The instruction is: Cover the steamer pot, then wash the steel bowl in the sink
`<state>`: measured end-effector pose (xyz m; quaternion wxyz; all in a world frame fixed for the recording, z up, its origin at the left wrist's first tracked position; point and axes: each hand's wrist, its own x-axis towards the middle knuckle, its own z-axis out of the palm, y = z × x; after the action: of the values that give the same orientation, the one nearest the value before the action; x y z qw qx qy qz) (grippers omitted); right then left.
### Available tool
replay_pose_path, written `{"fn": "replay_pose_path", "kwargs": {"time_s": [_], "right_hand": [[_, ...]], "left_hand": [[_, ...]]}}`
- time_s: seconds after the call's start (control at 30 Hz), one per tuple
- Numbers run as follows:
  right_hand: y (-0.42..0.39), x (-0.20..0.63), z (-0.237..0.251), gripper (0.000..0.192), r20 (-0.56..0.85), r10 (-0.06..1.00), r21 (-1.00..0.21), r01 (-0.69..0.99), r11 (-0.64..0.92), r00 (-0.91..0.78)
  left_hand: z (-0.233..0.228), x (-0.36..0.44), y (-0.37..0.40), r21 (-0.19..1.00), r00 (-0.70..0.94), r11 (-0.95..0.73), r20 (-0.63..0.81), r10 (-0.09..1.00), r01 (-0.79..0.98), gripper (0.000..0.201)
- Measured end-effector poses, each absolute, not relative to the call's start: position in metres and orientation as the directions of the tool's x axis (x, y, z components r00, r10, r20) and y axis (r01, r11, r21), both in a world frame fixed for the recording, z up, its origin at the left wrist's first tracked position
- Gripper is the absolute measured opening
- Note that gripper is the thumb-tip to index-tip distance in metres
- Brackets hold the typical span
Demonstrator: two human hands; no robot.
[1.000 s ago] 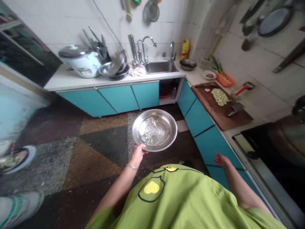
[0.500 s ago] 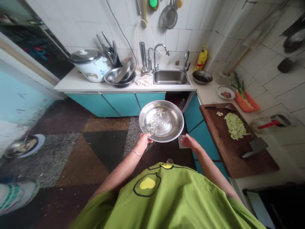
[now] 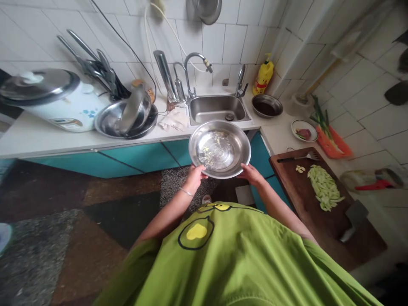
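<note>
A wide, shiny metal basin (image 3: 223,151) is held out in front of me, near the counter edge below the sink (image 3: 219,108). Small pale shreds stick to its inner left side. My left hand (image 3: 193,178) grips the near left rim, thumb over the edge and fingers underneath. On the near right rim my right hand (image 3: 250,173) is closed as well, its fingers partly hidden below the basin. Behind the sink rise a curved faucet (image 3: 194,70) and a second, shorter tap (image 3: 241,80).
Left on the counter stand a rice cooker (image 3: 54,102), a knife holder (image 3: 117,91) and stacked metal bowls (image 3: 108,119). To the right are a dark-filled bowl (image 3: 267,105), a plate with meat (image 3: 304,131), and a cutting board (image 3: 296,187) with sliced green vegetable (image 3: 324,187) and a cleaver (image 3: 355,214).
My right hand, apart from the basin before, now grips its right rim. I have come closer to the sink and counter with the basin.
</note>
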<state>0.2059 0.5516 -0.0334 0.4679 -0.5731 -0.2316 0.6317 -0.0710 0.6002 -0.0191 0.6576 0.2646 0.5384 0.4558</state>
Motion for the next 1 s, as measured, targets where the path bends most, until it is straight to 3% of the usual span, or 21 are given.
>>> {"fn": "replay_pose_path", "kwargs": {"time_s": [0.3,0.5,0.63,0.7,0.83,1.0], "right_hand": [[0.675,0.213,-0.021,0.012,-0.549,0.818,-0.805,-0.372,-0.462,0.172],[0.761,0.229,-0.027,0.01,-0.549,0.828,-0.806,-0.334,-0.489,0.112],[0.829,0.266,-0.032,0.029,-0.572,0.816,-0.776,-0.383,-0.501,0.089],[0.864,0.303,-0.034,0.034,-0.615,0.756,-0.737,-0.504,-0.45,0.225],[0.925,0.399,-0.039,0.031,-0.661,0.535,-0.715,-0.659,-0.234,0.527],[0.964,0.48,-0.056,0.009,-0.669,0.449,-0.716,-0.677,-0.173,0.592]], "left_hand": [[-0.01,-0.059,0.739,0.854,0.087,0.462,-0.455,0.886,-0.24,0.055],[-0.01,-0.044,0.809,0.834,0.034,0.492,-0.5,0.865,-0.252,0.03],[-0.008,-0.021,0.86,0.78,-0.069,0.55,-0.592,0.803,-0.299,0.022],[-0.006,-0.007,0.884,0.757,-0.098,0.57,-0.625,0.775,-0.321,0.017],[-0.003,0.018,0.924,0.734,-0.178,0.591,-0.665,0.725,-0.334,0.015],[-0.011,0.04,0.96,0.711,-0.247,0.618,-0.699,0.671,-0.335,0.018]]}}
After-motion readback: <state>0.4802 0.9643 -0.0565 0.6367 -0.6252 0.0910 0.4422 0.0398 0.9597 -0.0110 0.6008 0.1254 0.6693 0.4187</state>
